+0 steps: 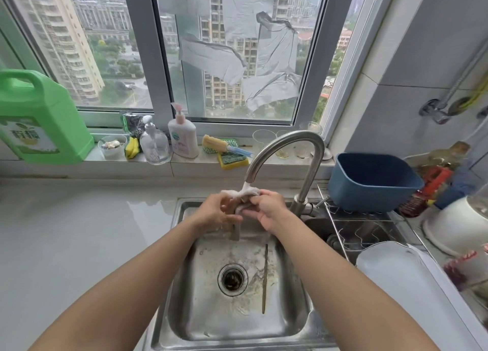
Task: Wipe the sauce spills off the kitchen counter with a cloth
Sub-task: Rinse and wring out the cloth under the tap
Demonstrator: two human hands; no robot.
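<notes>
While water runs from the tap, both hands, left & right, grip the cloth between them over the sink, far centre, w/ grey tabletop at left.

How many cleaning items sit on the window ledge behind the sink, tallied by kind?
Large green plastic detergent jug: 1
Pump bottles: 2, one clear, one white with a pink pump
Yellow sponges: 2, one on a blue-handled brush, one flat green-topped pad
Steel wool scourer: 1
Total: 6
</notes>
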